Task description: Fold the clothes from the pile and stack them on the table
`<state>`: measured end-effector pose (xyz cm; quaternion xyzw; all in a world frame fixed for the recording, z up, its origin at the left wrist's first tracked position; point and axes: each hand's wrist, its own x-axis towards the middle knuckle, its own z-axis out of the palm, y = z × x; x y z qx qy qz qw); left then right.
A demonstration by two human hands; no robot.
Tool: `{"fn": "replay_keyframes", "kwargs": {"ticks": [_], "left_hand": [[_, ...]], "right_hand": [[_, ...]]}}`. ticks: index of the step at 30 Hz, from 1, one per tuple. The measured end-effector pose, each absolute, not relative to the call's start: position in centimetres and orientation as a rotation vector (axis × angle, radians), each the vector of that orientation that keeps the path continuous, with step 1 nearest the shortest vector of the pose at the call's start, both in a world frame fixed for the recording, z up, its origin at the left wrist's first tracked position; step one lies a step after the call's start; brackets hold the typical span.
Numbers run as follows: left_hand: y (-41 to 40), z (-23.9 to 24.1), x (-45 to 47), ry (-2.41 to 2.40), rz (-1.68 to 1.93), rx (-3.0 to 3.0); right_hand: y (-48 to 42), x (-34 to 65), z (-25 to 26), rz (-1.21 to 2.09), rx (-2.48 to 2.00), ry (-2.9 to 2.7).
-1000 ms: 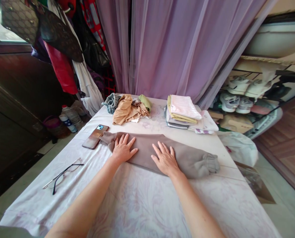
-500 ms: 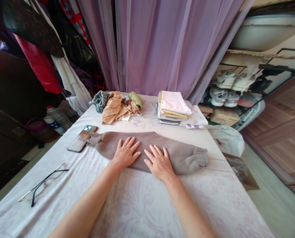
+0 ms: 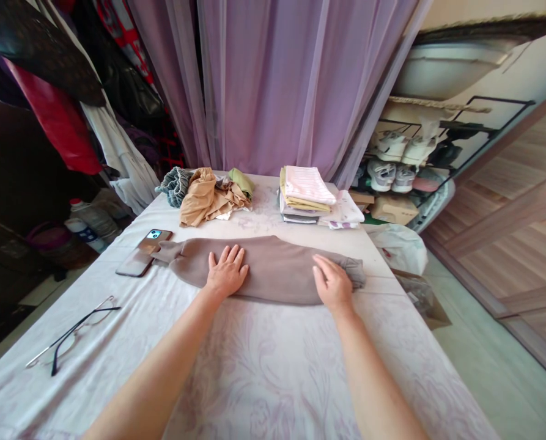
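A grey-brown sweat garment (image 3: 273, 269), perhaps sweatpants, lies across the table in a long flat strip. Its right end has a gathered cuff (image 3: 356, 272); the narrow left end touches or overlaps a phone (image 3: 144, 253). My left hand (image 3: 227, 270) rests flat on the left half of the cloth, fingers spread. Over the right part, near the cuff, is my right hand (image 3: 334, 284), its fingers loosely bent and close together, holding nothing that I can see. Whether its fingertips touch the cloth is unclear.
Eyeglasses (image 3: 73, 333) lie on the tablecloth (image 3: 254, 373) at left. Behind the garment are a heap of crumpled clothes (image 3: 208, 198) and a folded stack (image 3: 307, 189). A purple curtain (image 3: 263, 85) hangs behind the table. Shoes (image 3: 392, 174) stand on a rack at right.
My right hand has moved right along the garment toward the cuff, and its spread fingers have drawn together. My left hand stays on the cloth. The view has shifted slightly.
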<state>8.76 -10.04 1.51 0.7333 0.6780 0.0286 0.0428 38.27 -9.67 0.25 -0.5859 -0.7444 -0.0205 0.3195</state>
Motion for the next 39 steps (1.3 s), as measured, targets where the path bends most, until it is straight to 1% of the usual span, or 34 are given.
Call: {"fn": "replay_keyframes", "kwargs": {"ticks": [2,4,7,10,13,19,25,28,32,34,39], "left_hand": [[-10.1,1.5,8.7,2.07,0.097,2.254],[-10.1,1.5,8.5,2.054,0.093,2.273],[-10.3,1.3,8.0,1.922,0.09,2.391],[-10.6,1.0,7.5,1.67,0.11,2.555],[-11.0,0.8,7.0,1.543,0.14,2.63],[-11.0,0.6,7.1,1.571,0.134,2.671],[-11.0,0.5,7.5,1.63,0.093,2.662],[-10.9,0.2,7.4,1.615,0.099,2.675],[-10.8,0.0,7.3,1.572,0.126,2.69],[-10.8,0.2,7.3,1.556,0.116,2.69],[-11.0,1.3,7.7,1.562,0.028,2.662]], "right_hand": [[-10.6,40.3,0.2,-0.216,-1.647,-1.64],[-11.5,42.1,0.0,-0.277,-1.818,-1.383],[-12.2,43.6,-0.6,-0.133,-2.095,-1.23],[-12.0,43.7,-1.0,-0.039,-2.239,-1.273],[-11.3,43.4,-0.5,-0.066,-2.219,-1.316],[-10.1,43.3,1.5,-0.076,-2.154,-1.257],[-10.4,44.2,-0.2,-0.004,-2.195,-1.232],[-10.6,44.5,-0.4,-0.102,-2.097,-1.218],[-10.4,41.5,1.4,-0.31,-1.721,-1.475],[-10.1,38.3,2.2,-0.258,-1.589,-1.736],[-9.0,31.4,2.4,0.016,-1.572,-2.382]]}}
